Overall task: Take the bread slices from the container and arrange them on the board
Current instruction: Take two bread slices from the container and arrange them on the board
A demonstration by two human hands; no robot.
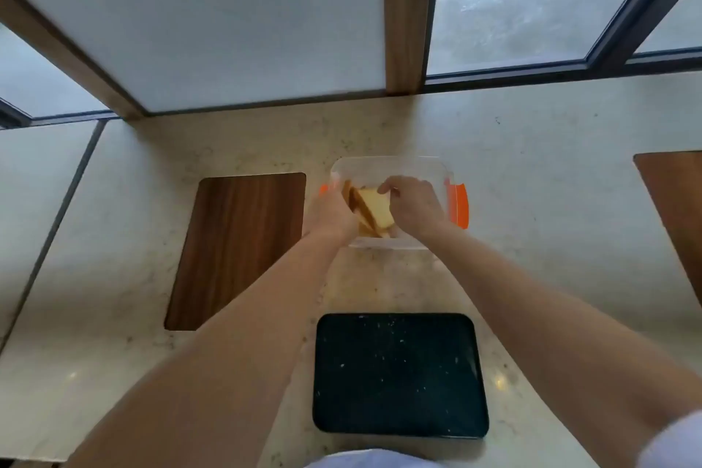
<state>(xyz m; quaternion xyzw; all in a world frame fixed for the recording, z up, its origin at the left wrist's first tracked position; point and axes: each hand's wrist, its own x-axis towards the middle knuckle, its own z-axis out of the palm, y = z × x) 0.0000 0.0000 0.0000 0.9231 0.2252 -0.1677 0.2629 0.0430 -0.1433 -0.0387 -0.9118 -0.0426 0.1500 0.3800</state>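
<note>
Meanwhile, at the worktop (532,171): both hands reach into a clear container (391,167) with orange clips.
Bread slices (374,211): leaning upright inside the container, between the two hands.
Left hand (329,215): pressed against the slices' left side.
Right hand (414,203): fingers curled over the top edge of a slice.
Black board (399,376): nearer the person, bare but for crumbs.
Wooden board (237,251): left of the container.

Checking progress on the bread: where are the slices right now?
The bread slices are in the clear container, centre of the head view, between left hand and right hand.
</note>
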